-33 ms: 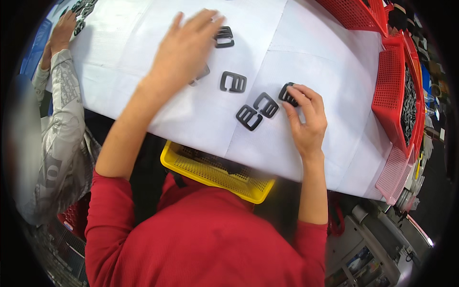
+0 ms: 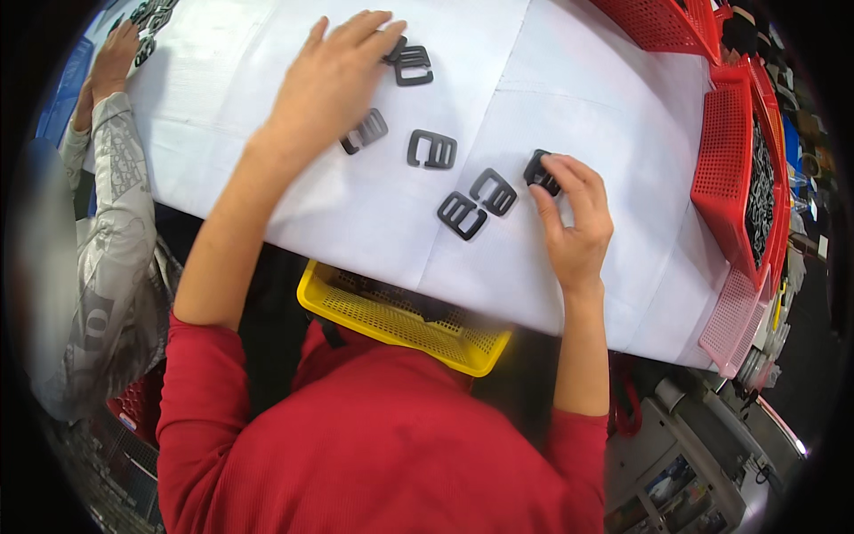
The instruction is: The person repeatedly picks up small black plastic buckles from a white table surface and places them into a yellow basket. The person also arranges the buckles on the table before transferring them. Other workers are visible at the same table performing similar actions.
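Note:
Several black plastic buckles lie on a table covered in white paper [image 2: 267, 169]. My left hand [image 2: 334, 76] lies flat and spread on the paper, its fingertips touching one buckle [image 2: 414, 64]. A second buckle [image 2: 365, 131] sits just beside its palm. My right hand [image 2: 574, 222] pinches a buckle [image 2: 540, 172] between thumb and fingers against the paper. Three more buckles lie loose between my hands, one in the middle [image 2: 432, 149] and a pair side by side [image 2: 494, 191] [image 2: 461, 215].
A yellow mesh basket [image 2: 400, 320] sits under the table's near edge at my lap. Red baskets [image 2: 729, 178] at the right hold black pieces [image 2: 761, 187], with a pink basket [image 2: 734, 320] below. A co-worker's grey sleeve [image 2: 116, 205] and hand [image 2: 111, 58] are at the left.

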